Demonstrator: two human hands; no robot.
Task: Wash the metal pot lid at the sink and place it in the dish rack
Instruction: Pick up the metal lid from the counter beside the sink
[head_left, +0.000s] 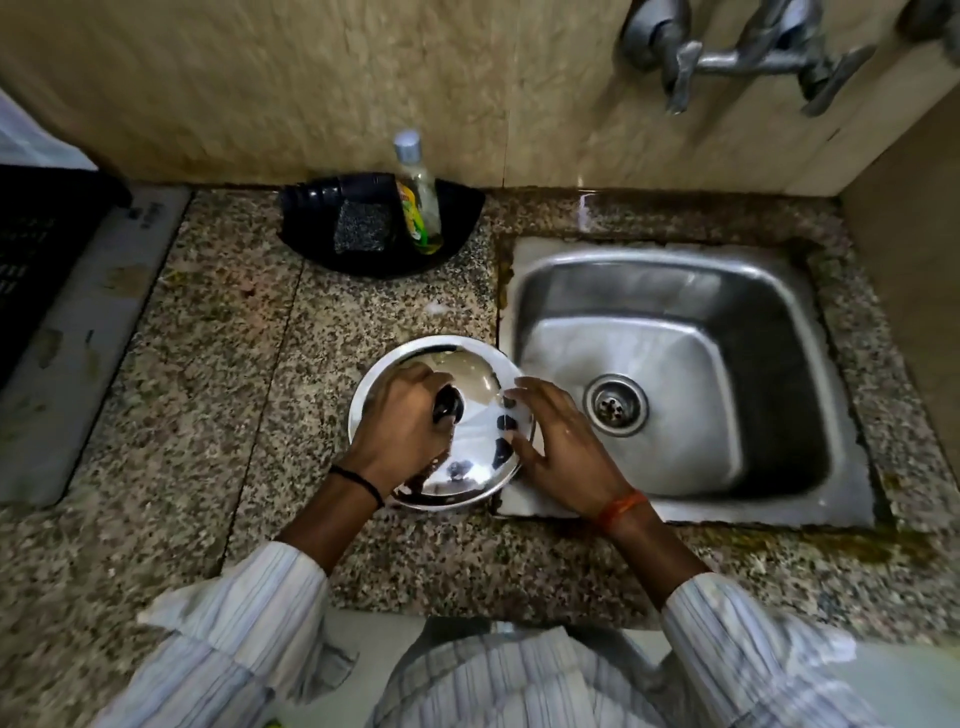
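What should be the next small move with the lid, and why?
Probably lift the lid rightward over the sink. The left hand grips its knob, the right hand steadies its rim, and it is on the counter, not yet under the tap.

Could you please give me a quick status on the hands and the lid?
Left hand shut on lid knob. Right hand open, steadying lid's rim. Lid on counter beside sink, unwashed. Nothing blocking sink.
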